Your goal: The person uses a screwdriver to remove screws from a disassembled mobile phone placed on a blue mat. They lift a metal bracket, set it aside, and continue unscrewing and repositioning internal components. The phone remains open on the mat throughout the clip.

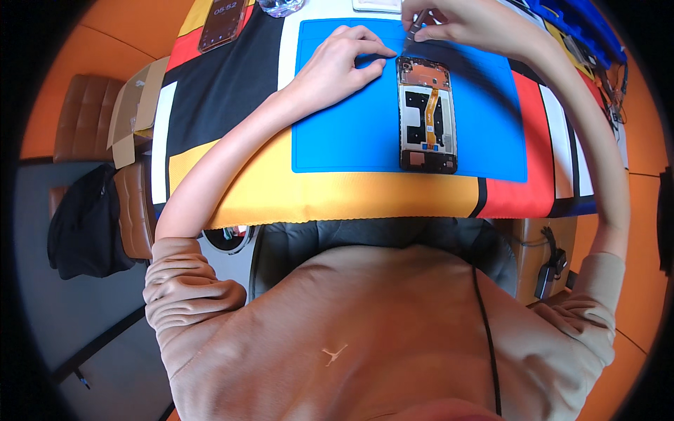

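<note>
An opened smartphone (428, 116) lies lengthwise on a blue work mat (337, 133), its inner parts bare and an orange-yellow ribbon cable running down the middle. My right hand (449, 24) grips a slim dark pen-like tool (417, 29), tilted with its lower end near the phone's top left corner. The tool's exact kind is too small to make out. My left hand (347, 59) rests on the mat left of the phone's top, index finger stretched toward the tool's lower end. A gap shows between its thumb and index finger, with nothing visible there.
A second phone (222, 24) with a lit screen lies at the far left of the colour-blocked tablecloth (232, 95). Beside it stands a clear container (281, 5). Blue bins (583, 28) and cables sit at the far right. An open cardboard box (137, 109) stands left of the table.
</note>
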